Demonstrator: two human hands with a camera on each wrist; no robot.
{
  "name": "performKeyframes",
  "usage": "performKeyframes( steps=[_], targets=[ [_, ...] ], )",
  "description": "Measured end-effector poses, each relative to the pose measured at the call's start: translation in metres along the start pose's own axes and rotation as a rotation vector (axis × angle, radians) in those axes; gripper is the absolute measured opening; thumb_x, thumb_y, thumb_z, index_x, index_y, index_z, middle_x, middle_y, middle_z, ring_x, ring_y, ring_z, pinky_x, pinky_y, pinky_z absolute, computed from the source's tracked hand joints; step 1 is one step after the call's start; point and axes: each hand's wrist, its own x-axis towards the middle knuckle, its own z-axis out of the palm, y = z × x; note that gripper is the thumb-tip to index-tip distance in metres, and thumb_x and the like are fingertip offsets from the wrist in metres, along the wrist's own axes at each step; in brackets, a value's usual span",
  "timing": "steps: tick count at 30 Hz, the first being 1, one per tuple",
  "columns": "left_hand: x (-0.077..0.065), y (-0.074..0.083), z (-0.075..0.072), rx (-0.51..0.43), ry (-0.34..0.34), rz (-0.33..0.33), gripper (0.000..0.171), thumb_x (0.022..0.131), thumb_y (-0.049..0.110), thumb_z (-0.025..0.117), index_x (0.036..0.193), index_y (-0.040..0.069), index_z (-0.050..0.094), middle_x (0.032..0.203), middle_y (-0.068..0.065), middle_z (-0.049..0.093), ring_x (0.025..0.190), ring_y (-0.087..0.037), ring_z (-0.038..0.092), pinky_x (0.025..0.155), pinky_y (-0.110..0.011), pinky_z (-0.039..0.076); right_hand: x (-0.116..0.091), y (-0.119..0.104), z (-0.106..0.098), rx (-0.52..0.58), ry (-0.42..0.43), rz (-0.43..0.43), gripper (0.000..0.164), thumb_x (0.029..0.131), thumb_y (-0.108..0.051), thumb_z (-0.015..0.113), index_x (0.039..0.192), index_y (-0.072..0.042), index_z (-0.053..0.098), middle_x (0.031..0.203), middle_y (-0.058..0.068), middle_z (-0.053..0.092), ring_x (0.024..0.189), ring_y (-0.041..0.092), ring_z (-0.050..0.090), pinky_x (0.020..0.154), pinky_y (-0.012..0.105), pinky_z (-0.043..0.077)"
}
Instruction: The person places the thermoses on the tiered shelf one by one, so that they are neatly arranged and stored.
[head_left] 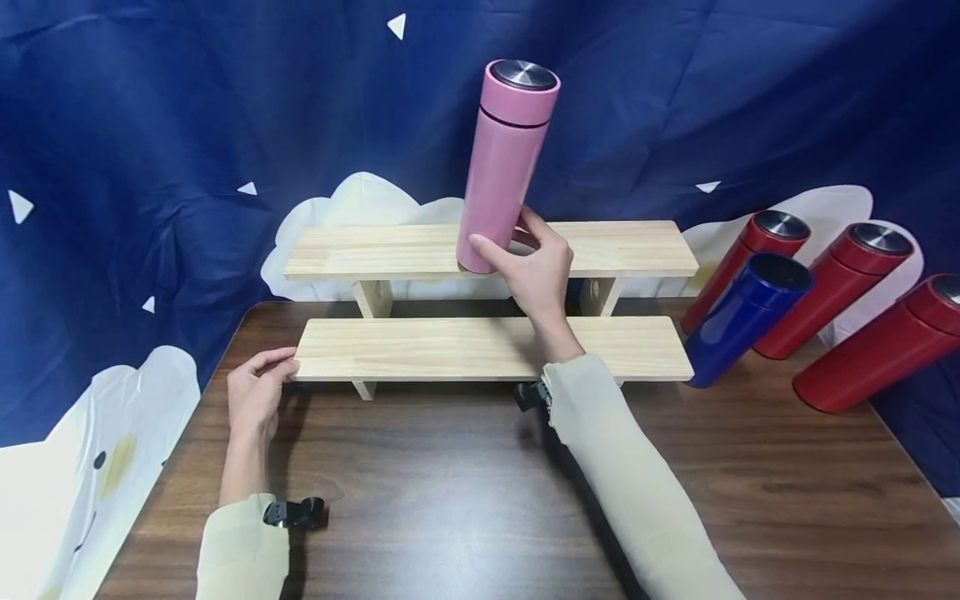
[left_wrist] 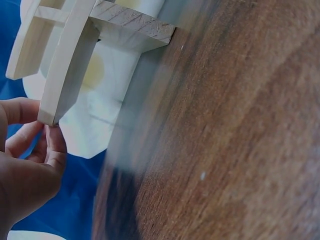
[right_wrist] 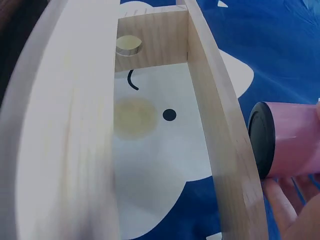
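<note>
A tall pink thermos bottle (head_left: 507, 167) with a steel-topped lid stands slightly tilted at the upper tier of a two-tier wooden shelf (head_left: 420, 250). My right hand (head_left: 536, 262) grips it low down, thumb in front and fingers behind. In the right wrist view the dark base of the pink bottle (right_wrist: 261, 140) shows just beside the upper board's edge. At the left end of the lower tier, my left hand (head_left: 257, 392) pinches the board's corner. The left wrist view shows thumb and fingertips on either side of that board end (left_wrist: 50, 112).
Right of the shelf, a blue thermos bottle (head_left: 746, 317) and three red ones, the nearest a red bottle (head_left: 877, 354), stand on the brown wooden table (head_left: 450, 500). A dark blue cloth (head_left: 187, 125) with white cloud shapes hangs behind.
</note>
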Motion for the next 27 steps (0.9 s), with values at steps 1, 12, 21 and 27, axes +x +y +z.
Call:
performKeyframes(
  steps=[1, 12, 21, 27],
  targets=[
    [0.000, 0.000, 0.000, -0.002, 0.001, 0.000, 0.020, 0.084, -0.010, 0.070, 0.103, -0.007, 0.076, 0.079, 0.001, 0.071, 0.067, -0.007, 0.060, 0.062, -0.017, 0.049, 0.002, 0.001, 0.002, -0.002, -0.007, 0.007, 0.060, 0.072, -0.022, 0.093, 0.127, -0.010, 0.072, 0.112, 0.011, 0.073, 0.098, 0.023, 0.071, 0.083, 0.032, 0.058],
    [0.001, 0.001, 0.001, -0.015, 0.009, 0.009, 0.020, 0.082, -0.010, 0.070, 0.101, -0.006, 0.077, 0.081, -0.003, 0.072, 0.067, -0.008, 0.059, 0.061, -0.017, 0.047, 0.015, -0.003, 0.031, -0.101, -0.057, 0.036, 0.069, 0.071, -0.027, 0.094, 0.133, -0.009, 0.068, 0.117, 0.009, 0.072, 0.103, 0.020, 0.069, 0.088, 0.026, 0.055],
    [-0.001, 0.002, 0.001, -0.007, 0.009, 0.004, 0.019, 0.083, -0.009, 0.070, 0.099, -0.003, 0.078, 0.080, -0.001, 0.071, 0.068, -0.007, 0.059, 0.063, -0.018, 0.049, 0.023, -0.002, 0.049, -0.160, -0.108, 0.046, 0.066, 0.075, -0.031, 0.091, 0.134, -0.012, 0.066, 0.120, 0.007, 0.071, 0.102, 0.016, 0.069, 0.089, 0.026, 0.054],
    [-0.002, 0.001, 0.000, 0.012, 0.012, -0.002, 0.021, 0.084, -0.009, 0.070, 0.103, -0.005, 0.077, 0.084, -0.002, 0.072, 0.069, -0.007, 0.059, 0.064, -0.018, 0.049, 0.024, 0.001, 0.057, -0.198, -0.121, 0.076, 0.066, 0.075, -0.037, 0.089, 0.134, -0.015, 0.067, 0.118, 0.004, 0.071, 0.099, 0.016, 0.068, 0.084, 0.023, 0.053]
  ],
)
